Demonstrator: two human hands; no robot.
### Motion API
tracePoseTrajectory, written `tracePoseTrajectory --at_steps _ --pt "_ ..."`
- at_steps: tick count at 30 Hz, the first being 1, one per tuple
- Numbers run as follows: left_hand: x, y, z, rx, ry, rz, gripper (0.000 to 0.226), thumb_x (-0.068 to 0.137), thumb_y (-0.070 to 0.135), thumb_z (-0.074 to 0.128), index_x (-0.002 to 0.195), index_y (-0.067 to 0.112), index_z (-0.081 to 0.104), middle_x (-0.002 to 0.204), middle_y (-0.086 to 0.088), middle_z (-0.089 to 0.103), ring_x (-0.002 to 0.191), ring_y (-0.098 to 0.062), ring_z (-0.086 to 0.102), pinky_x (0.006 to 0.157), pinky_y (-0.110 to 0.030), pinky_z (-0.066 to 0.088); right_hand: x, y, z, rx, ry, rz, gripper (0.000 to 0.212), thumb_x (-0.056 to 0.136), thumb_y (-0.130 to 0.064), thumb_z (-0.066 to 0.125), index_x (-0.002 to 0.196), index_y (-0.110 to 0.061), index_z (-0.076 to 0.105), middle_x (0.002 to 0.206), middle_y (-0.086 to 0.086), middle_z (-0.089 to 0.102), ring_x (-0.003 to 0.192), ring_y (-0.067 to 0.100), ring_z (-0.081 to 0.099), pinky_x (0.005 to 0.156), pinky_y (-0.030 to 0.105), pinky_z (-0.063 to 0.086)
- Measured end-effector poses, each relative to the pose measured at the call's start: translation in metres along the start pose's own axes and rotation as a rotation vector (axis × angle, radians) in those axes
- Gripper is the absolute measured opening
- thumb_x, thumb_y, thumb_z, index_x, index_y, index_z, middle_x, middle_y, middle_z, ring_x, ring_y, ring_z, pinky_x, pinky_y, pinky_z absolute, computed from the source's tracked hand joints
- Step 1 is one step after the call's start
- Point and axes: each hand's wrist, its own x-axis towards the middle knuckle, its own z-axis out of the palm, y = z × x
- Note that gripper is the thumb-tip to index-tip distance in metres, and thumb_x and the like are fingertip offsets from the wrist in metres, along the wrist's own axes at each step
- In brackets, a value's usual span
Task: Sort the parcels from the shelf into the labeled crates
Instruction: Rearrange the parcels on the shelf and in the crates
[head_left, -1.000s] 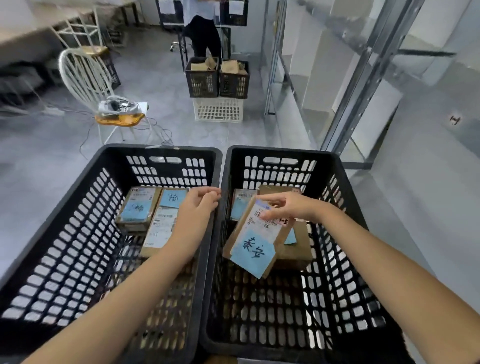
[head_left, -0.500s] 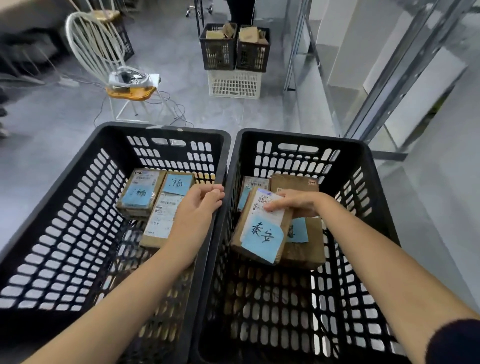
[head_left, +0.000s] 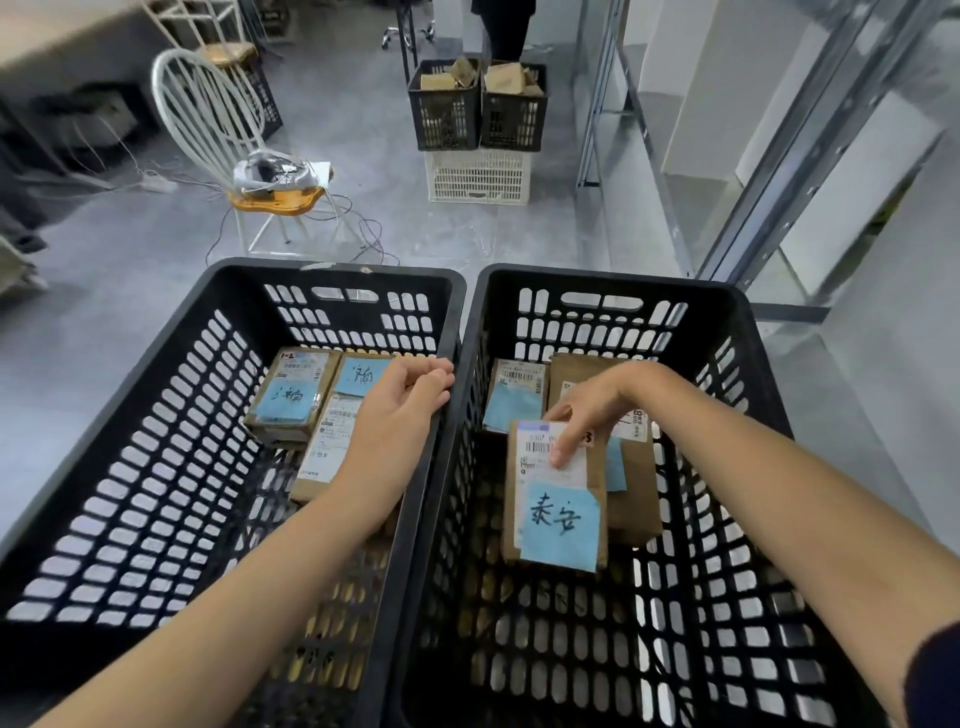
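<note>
Partway, probably: two parcels (head_left: 291, 402) in left crate (head_left: 130, 441), three in right crate (head_left: 737, 545) counting blue-tagged parcel (head_left: 558, 519) pinched by right grip (head_left: 592, 410). Left grip (head_left: 405, 400) curled over crate rim. Remaining count unknown.

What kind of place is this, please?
Probably a parcel sorting room or small warehouse: two black crates hold labelled cardboard parcels, more parcel-filled crates are stacked further back, and metal shelving stands on the right.

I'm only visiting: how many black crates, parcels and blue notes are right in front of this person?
Black crates: 2
Parcels showing: 5
Blue notes: 5
Total: 12
</note>
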Motion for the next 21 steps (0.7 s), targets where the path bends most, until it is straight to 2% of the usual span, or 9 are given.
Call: tracePoseTrajectory --at_steps 5,8,13,15,18,19,21 --pt "-0.003 0.000 0.001 0.012 0.042 0.014 0.018 0.097 0.018 0.057 0.114 0.012 0.060 0.116 -0.003 0.066 0.107 -0.009 0.067 0.102 -0.037 0.050 0.016 -0.021 0.015 0.044 0.041 -0.058 0.046 0.086 -0.028 0.076 0.126 -0.014 0.058 0.123 0.003 0.070 0.110 0.021 0.069 0.088 0.037 0.059" --pt "-0.005 -0.001 0.001 0.043 0.028 0.028 0.019 0.097 0.018 0.057 0.115 0.013 0.058 0.116 -0.001 0.065 0.108 -0.010 0.066 0.103 -0.039 0.050 0.022 -0.016 0.020 0.161 0.065 -0.057 0.037 0.088 -0.027 0.074 0.119 -0.015 0.059 0.118 0.006 0.072 0.108 0.025 0.070 0.094 0.048 0.056" --pt "-0.006 -0.001 -0.002 0.044 0.040 0.014 0.020 0.096 0.021 0.059 0.115 0.016 0.059 0.115 0.001 0.066 0.109 -0.009 0.065 0.103 -0.039 0.049 0.023 -0.007 0.029 0.274 0.127 -0.106 0.055 0.085 -0.031 0.076 0.131 -0.007 0.054 0.123 0.011 0.070 0.111 0.028 0.069 0.096 0.055 0.053" --pt "-0.006 -0.001 0.000 0.033 0.031 0.001 0.023 0.093 0.026 0.059 0.115 0.018 0.059 0.116 0.000 0.066 0.109 -0.009 0.066 0.104 -0.040 0.048 0.021 0.001 0.035 0.325 0.178 -0.149 0.056 0.085 -0.029 0.077 0.132 -0.010 0.053 0.121 0.009 0.071 0.110 0.027 0.070 0.091 0.050 0.057" --pt "-0.007 0.000 0.009 0.008 0.016 -0.016 0.034 0.082 0.036 0.059 0.112 0.020 0.059 0.115 0.000 0.066 0.110 -0.010 0.065 0.104 -0.039 0.048 0.014 0.013 0.054 0.286 0.199 -0.207 0.054 0.084 -0.021 0.078 0.132 -0.017 0.053 0.120 -0.001 0.072 0.111 0.018 0.069 0.086 0.032 0.058" --pt "-0.007 0.000 0.013 0.009 0.008 -0.013 0.035 0.081 0.036 0.059 0.112 0.020 0.059 0.115 0.001 0.066 0.112 -0.011 0.064 0.103 -0.038 0.048 0.013 0.014 0.060 0.208 0.196 -0.217 0.054 0.083 -0.024 0.079 0.131 -0.020 0.054 0.122 -0.006 0.071 0.113 0.013 0.067 0.089 0.028 0.055" --pt "-0.006 0.001 0.020 0.013 -0.013 0.000 0.032 0.084 0.034 0.059 0.112 0.019 0.058 0.114 0.001 0.064 0.113 -0.012 0.063 0.098 -0.032 0.051 0.015 0.012 0.068 0.039 0.208 -0.229 0.055 0.081 -0.040 0.080 0.129 -0.029 0.055 0.124 -0.016 0.068 0.116 0.004 0.063 0.101 0.029 0.048"
